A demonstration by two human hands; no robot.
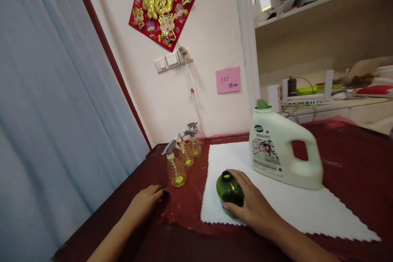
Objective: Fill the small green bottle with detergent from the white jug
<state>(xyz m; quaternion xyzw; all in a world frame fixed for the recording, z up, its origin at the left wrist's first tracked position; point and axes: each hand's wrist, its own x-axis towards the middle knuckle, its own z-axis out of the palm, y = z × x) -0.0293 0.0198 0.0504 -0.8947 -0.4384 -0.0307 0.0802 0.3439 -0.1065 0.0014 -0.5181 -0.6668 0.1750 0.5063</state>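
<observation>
My right hand point(253, 202) is wrapped around a small, round, dark green bottle point(223, 190) on the white cloth. The bottle's narrow neck points up and its mouth is uncovered. My left hand point(146, 201) rests low over the dark red table, its fingers closed on a small black cap point(166, 194); the cap's exact shape is partly hidden. Beyond that hand stands a clear, ribbed spray bottle point(176, 172) with a grey trigger head, and more like it are lined up behind. A large pale green detergent jug point(276, 151) stands upright to the right, behind the green bottle.
Under the bottle and jug lies a white cloth point(291, 208) with zigzag edges, on a dark red table cover point(187, 208). A blue curtain point(55, 90) hangs at the left. A white router point(307, 96) sits on the shelf unit at the right; a cord hangs down the wall.
</observation>
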